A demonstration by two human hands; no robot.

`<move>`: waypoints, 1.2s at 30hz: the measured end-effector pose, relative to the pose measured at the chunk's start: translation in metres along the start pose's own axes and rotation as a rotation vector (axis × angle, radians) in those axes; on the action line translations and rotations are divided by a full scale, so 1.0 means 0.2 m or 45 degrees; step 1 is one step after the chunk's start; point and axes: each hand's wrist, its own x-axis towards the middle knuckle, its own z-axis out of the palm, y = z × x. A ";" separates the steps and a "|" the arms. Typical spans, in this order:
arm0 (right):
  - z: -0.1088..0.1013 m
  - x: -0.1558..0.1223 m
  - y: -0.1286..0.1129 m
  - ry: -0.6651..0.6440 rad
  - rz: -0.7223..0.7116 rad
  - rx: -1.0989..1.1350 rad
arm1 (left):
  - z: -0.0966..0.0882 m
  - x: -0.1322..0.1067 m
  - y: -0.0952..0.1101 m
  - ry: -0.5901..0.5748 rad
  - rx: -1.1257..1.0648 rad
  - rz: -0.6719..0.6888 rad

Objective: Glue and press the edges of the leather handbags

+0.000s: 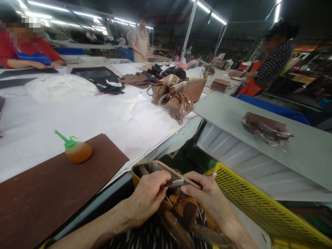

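Note:
A tan and brown handbag [190,211] rests at my lap with its opening facing up. My left hand [151,192] pinches the near edge of its opening, and the bag's pale lining shows beyond the fingers. Further right along the same edge, my right hand [207,193] grips with the thumb below and the fingers on top. Between the two hands a small whitish strip shows at the edge; what it is I cannot tell. The bag's straps, partly in clear wrap, hang over my patterned clothing.
A squeeze bottle [79,151] of amber liquid stands on a brown sheet [46,186] at left. Several brown bags [176,93] are grouped on the white table. A yellow basket [249,200] is at my right, below a grey board [272,152] bearing a wrapped bag [267,128]. Co-workers stand around.

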 end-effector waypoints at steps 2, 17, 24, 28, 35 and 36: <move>0.01 0.01 0.01 0.007 0.032 0.030 | 0.00 -0.01 -0.02 -0.029 -0.024 0.088; 0.03 0.04 0.07 -0.036 0.034 0.211 | -0.09 0.07 0.03 -0.415 0.036 0.115; 0.03 0.04 0.05 -0.070 -0.061 0.108 | -0.09 0.11 0.04 -0.492 -0.213 0.043; 0.03 0.04 0.02 -0.100 -0.087 0.073 | -0.07 0.12 0.01 -0.475 -0.302 -0.135; 0.03 0.07 0.01 -0.146 -0.084 0.148 | -0.07 0.12 -0.02 -0.343 -0.121 -0.288; 0.02 0.07 0.02 -0.155 -0.081 0.163 | -0.06 0.12 -0.03 -0.315 -0.081 -0.266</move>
